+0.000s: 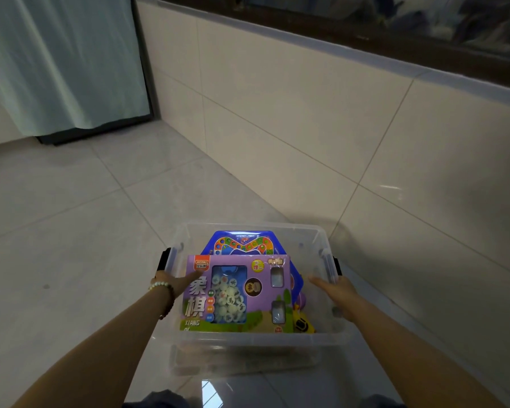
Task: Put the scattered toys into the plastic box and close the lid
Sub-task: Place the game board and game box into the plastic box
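Tiled floor (71, 231), yellow toy (304, 324) mostly hidden

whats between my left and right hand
In the head view, the purple chess box lies between the left hand and right hand, inside the plastic box.

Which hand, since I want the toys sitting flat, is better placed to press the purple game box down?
Left. The left hand lies with straight fingers on the purple game box; the right hand is off it, at the plastic box's right wall.
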Motion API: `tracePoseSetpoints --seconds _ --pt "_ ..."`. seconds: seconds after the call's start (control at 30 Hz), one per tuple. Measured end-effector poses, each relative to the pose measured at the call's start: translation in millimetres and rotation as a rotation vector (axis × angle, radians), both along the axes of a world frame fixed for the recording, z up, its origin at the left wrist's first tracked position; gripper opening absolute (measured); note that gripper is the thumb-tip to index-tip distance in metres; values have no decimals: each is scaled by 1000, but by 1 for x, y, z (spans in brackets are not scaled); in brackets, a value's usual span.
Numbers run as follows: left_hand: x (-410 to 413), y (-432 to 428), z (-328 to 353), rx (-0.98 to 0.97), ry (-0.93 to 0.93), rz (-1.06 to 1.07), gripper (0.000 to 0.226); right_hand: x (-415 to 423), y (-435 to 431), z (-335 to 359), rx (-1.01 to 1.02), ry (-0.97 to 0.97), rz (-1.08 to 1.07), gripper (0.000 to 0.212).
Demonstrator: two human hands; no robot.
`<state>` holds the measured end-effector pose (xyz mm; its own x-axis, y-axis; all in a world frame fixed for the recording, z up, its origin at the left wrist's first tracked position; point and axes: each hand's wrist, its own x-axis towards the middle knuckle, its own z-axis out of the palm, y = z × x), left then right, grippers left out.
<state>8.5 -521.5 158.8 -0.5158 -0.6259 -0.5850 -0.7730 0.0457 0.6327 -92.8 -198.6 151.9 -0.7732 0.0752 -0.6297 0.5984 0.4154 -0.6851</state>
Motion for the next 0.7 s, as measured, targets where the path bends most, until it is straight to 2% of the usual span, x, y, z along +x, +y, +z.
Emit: tracePoseSetpoints --seconds 0.23,0.4,0.5,0.63,0.7 --pt "-9 -5 10 143 126 136 87 1 14 13 -110 34 -76 56" --pt "-6 17 49 195 261 47 85 33 41 55 -157 54 -128 37" --pt "-1 46 81 235 335 -65 81 68 75 79 -129 90 -233 39" --pt "6 101 107 337 371 -227 90 127 125 105 -90 143 -430 52" --pt "8 135 115 359 381 -316 82 156 152 119 -40 180 -516 52"
